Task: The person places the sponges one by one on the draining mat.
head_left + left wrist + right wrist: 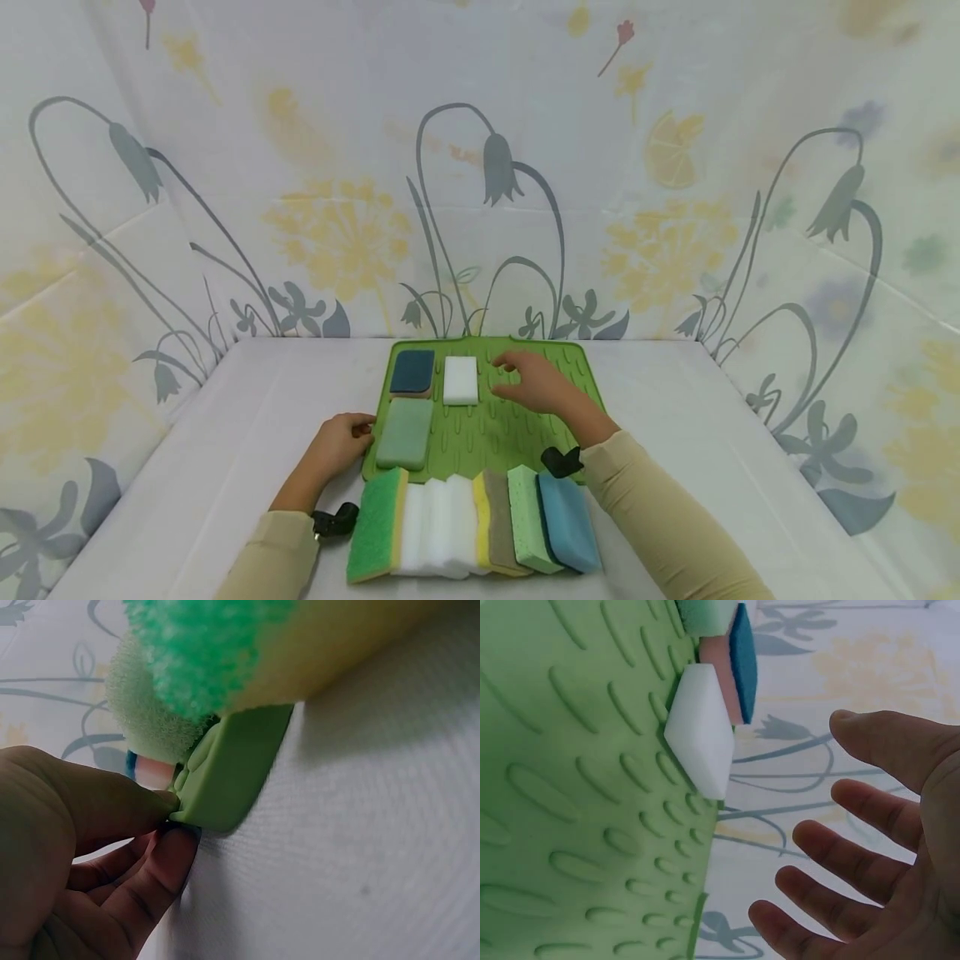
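My left hand [341, 442] pinches the left edge of a ribbed green drying mat [472, 442]; in the left wrist view the thumb lies over the rim [232, 772] and a finger is beneath it. Over the mat's right half, my right hand [536, 383] hovers with fingers spread, holding nothing. Just left of it a white melamine sponge [461, 381] lies on the mat. Farther left are a dark blue-topped sponge [412, 371] with a pinkish body and, nearer me, a pale green sponge [405, 433].
Along the mat's front edge stands a row of sponges: a green-and-yellow one [377, 525], several white ones [438, 533], a grey-and-yellow one [502, 525], a speckled light green one [532, 521] and a blue one [570, 525]. A flower-printed cloth [480, 250] hangs behind the mat.
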Motion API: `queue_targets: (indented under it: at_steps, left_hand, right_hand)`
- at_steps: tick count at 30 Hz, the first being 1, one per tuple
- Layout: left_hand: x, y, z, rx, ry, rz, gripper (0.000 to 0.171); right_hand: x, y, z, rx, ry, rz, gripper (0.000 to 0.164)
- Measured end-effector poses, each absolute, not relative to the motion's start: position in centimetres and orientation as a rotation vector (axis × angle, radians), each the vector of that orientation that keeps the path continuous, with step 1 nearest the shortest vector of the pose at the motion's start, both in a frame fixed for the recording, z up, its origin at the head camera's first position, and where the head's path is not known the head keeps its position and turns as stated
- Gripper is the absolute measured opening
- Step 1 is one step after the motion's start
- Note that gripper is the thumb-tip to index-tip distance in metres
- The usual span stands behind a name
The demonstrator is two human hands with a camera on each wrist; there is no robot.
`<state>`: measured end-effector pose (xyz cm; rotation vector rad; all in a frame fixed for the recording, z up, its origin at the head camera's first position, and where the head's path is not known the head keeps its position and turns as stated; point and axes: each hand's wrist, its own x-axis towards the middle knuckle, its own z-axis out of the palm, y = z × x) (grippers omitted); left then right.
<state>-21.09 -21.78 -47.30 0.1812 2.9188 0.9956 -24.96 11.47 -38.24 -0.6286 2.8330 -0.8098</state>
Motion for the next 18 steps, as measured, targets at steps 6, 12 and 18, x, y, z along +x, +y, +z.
queue_targets:
  at_steps: [6,12,18]
  left_hand:
    - [-21.0,-21.6,-47.2,0.181,2.925,0.986,0.036]
    - [-20.9,-21.6,-47.2,0.179,2.917,0.989,0.036]
    - [-21.0,-21.7,-47.1,0.184,2.920,0.980,0.036]
  right_hand:
    - [-23.3,13.3,-38.6,-0.613,2.835,-0.854,0.053]
    - [-21.6,14.7,-38.9,-0.598,2.820,-0.880,0.053]
    - [-20.1,15.9,-39.1,-0.570,2.816,-0.906,0.053]
